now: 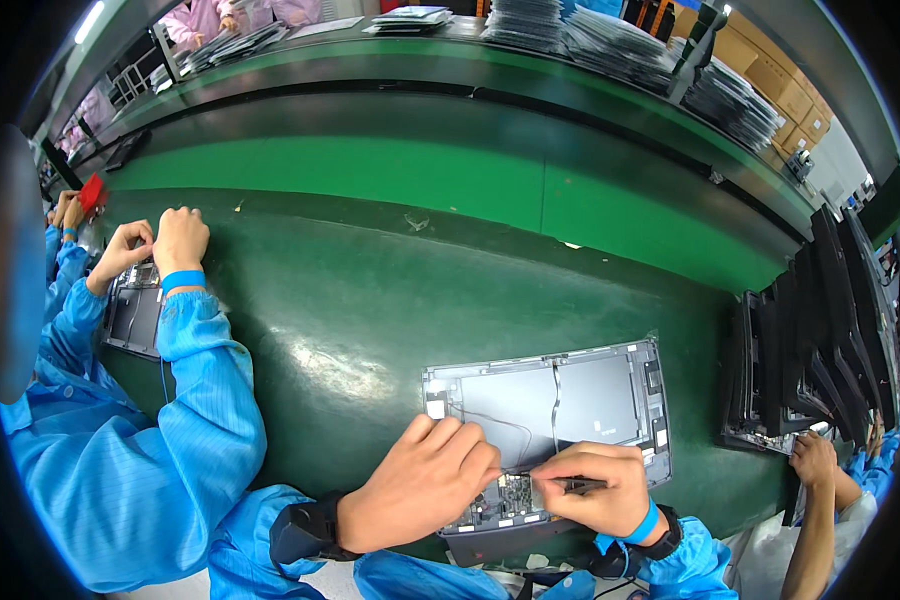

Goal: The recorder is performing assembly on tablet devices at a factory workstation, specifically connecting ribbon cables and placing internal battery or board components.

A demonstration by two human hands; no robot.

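Observation:
A grey tablet or laptop housing [595,400], its inside exposed, lies in front of me on the green bench. Thin dark cables run down its middle to a small circuit board [515,497] along the near edge. My left hand [420,487] rests over the left part of this board with its fingers curled; whatever lies under the fingertips is hidden. At the board's right side, my right hand [600,490] is closed in a pinch around a slim dark tool [582,485], perhaps tweezers, whose tip I cannot make out.
To the left, a co-worker in a blue sleeve [205,350] handles another housing [135,315]. Black panels [810,330] stand stacked on the right, near another person's hand [815,460]. A raised shelf [370,60] along the back carries piles of flat grey parts [620,50].

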